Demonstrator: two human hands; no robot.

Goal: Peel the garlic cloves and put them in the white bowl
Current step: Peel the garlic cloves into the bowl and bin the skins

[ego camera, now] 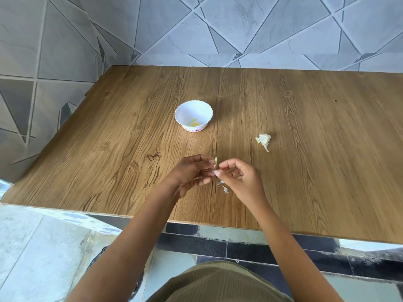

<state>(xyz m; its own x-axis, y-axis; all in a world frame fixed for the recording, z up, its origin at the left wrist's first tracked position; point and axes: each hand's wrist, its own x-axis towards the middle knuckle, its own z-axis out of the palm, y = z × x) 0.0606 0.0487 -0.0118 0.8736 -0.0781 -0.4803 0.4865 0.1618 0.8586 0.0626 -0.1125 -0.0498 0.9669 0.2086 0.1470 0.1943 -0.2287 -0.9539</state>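
My left hand (192,173) pinches the garlic clove (216,160); right hand (237,177) nips its skin (220,183), I think. Clove's light, firm, slick (once bare), so grip sides w/ fingertips.

**Wood-grain table (305,171) bearing three items, directions read from its middle.**
A white bowl (192,109) is standing at 11 o'clock. A partly stripped garlic bulb (264,140) is lying at 2 o'clock, well apart from the bowl. Thin scraps of peel (225,189) are lying at 6 o'clock, toward the near edge.

Head camera looks forward and steeply down, close above the table (305,149).
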